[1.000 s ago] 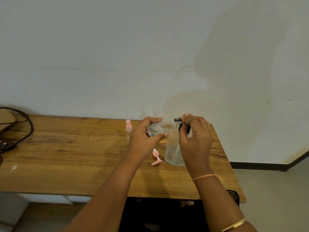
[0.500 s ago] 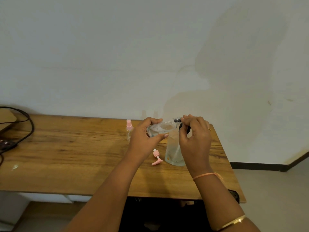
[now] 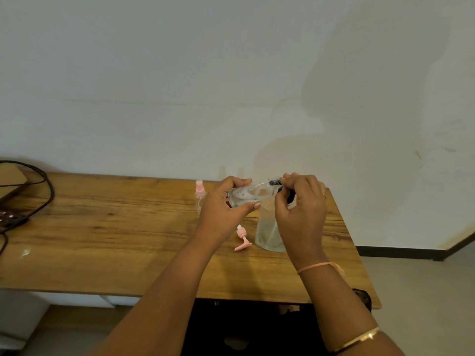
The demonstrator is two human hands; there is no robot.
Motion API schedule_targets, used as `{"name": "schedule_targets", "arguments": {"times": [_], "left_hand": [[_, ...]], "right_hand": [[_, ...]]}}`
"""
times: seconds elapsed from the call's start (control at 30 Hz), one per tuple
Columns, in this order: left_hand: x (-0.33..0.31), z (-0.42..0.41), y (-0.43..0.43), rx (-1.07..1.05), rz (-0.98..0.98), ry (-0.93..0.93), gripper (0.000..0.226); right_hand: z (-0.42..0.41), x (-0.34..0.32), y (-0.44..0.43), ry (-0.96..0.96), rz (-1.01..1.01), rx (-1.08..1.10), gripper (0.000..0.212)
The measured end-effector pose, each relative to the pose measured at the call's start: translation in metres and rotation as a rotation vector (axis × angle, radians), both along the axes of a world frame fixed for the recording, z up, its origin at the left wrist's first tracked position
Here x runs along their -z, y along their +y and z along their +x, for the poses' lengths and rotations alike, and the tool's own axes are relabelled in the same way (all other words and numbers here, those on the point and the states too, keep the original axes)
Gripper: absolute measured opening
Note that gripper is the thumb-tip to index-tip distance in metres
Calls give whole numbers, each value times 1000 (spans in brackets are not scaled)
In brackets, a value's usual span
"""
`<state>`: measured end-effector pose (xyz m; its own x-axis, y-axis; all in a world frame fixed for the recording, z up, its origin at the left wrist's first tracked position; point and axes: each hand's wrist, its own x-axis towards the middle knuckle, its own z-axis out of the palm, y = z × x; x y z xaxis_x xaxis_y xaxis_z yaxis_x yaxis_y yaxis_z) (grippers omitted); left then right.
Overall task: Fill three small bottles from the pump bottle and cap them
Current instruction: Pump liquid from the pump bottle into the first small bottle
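The left hand (image 3: 221, 211) is gripping a small clear plastic bottle (image 3: 245, 196), holding it on its side above the wooden table (image 3: 115, 227). Its fingers are curling over the top of the bottle's body and the thumb is pressing up from below. The bottle's narrow neck is pointing toward the right hand (image 3: 302, 214), whose thumb and fingertips are pinching the little black cap (image 3: 274, 181) at the neck's end, with the other fingers curled. Just below and behind the two hands, a taller clear plastic bottle (image 3: 266, 227) is standing upright on the table, partly hidden by the right hand. A pink plastic pump head (image 3: 241, 240) is lying on the wood just beside its base. A slim clear spray bottle with a pink top (image 3: 200, 194) is standing behind the left hand. A black cable (image 3: 43, 196) is looping across the table's far left end.
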<state>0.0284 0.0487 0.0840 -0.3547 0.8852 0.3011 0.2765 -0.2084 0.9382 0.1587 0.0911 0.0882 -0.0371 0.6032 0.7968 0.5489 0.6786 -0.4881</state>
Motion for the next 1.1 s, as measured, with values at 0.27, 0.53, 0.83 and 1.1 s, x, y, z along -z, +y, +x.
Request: {"name": "schedule_targets", "arguments": {"times": [0.27, 0.53, 0.83, 1.1], "left_hand": [[-3, 4, -3, -6, 20, -42, 40], [-4, 3, -3, -9, 7, -31, 38], [-3, 4, -5, -14, 9, 8, 39], [-4, 4, -2, -25, 50, 0, 41]], "right_hand": [[0, -6, -5, 38, -8, 12, 14], [-1, -6, -2, -2, -17, 33, 14], [2, -5, -4, 23, -20, 6, 13], [2, -11, 0, -20, -12, 28, 14]]}}
